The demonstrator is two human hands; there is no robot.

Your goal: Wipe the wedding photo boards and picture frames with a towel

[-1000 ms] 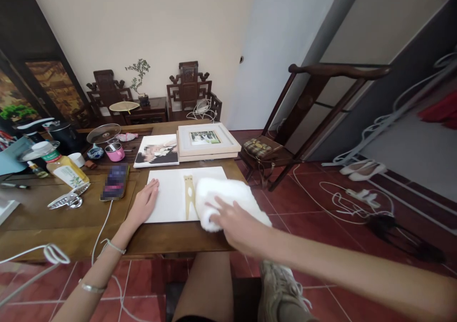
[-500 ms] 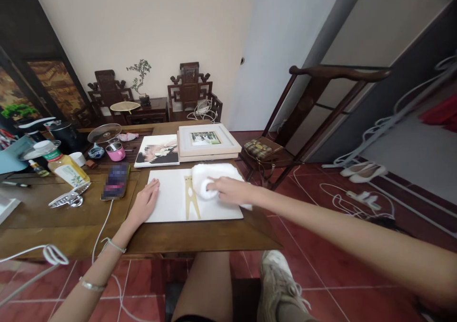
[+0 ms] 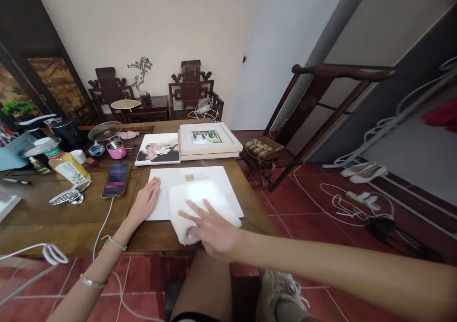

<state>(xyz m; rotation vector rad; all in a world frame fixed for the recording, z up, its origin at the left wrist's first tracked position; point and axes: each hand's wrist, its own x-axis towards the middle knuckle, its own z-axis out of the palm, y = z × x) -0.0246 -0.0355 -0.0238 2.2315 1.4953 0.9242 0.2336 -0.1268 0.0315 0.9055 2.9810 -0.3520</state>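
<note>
A white rectangular board (image 3: 218,173) lies flat on the wooden table, close to its front edge. My left hand (image 3: 145,200) rests on the board's left edge, fingers stretched out and holding nothing. Over the lower right part of the board is a fluffy white cloth (image 3: 214,196), which hangs a little past the front edge of the board. My right hand (image 3: 217,231) presses on this cloth with spread fingers, the thumb tucked in at its lower side. Above the cloth shows the top of a gold-coloured metal piece (image 3: 189,177); its lower part is covered.
Behind the board lie a photo panel (image 3: 159,149) and a framed picture (image 3: 207,138). To the left are a phone (image 3: 116,180) with a cable, a silver hair clip (image 3: 71,194), a bottle (image 3: 64,162) and a pink cup (image 3: 116,149). A chair (image 3: 303,107) stands right of the table.
My right hand has drawn the cloth toward me and slightly left, over the gold piece's legs. Its fingers have spread out. My left hand stays on the board's left edge.
</note>
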